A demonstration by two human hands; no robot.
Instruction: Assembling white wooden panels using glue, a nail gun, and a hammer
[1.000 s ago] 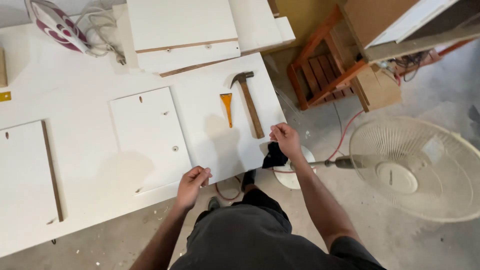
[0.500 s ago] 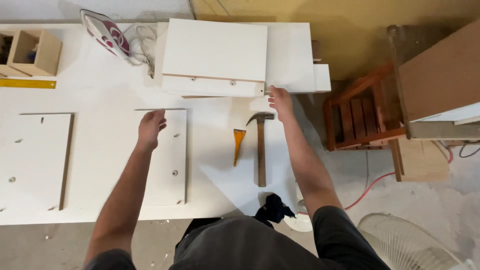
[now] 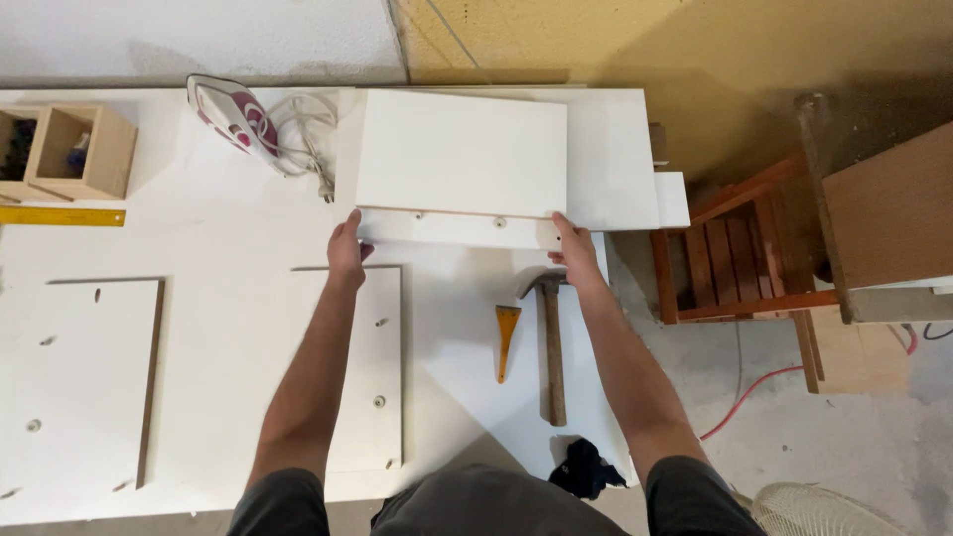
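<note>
Gripping: both hands hold one white board (image 3: 462, 154) by its near edge, at the far middle of the white worktable (image 3: 199, 248).
Left hand: the left hand (image 3: 346, 250) is at the board's near left corner, fingers curled onto the edge, thumb along the side.
Right hand: the right hand (image 3: 573, 250) clasps the near right corner, fingers bent over the edge.
Board: it lies on a stack of white panels (image 3: 615, 159); a bare wood-coloured strip and small holes show along its near edge.
Near the hands: a hammer (image 3: 552, 347) lies just near the right hand, an orange wedge-shaped tool (image 3: 506, 337) beside it on the left.
Under the left forearm: a drilled white panel (image 3: 382, 367) lies flat.
Left: another panel (image 3: 84, 382), a yellow ruler (image 3: 60, 216), a small wooden box (image 3: 69, 151).
Far: a clothes iron (image 3: 233, 114) with a coiled cord (image 3: 303, 139).
Right: a red wooden chair (image 3: 740, 248) stands off the table.
Near edge: a dark cloth (image 3: 586, 469).
</note>
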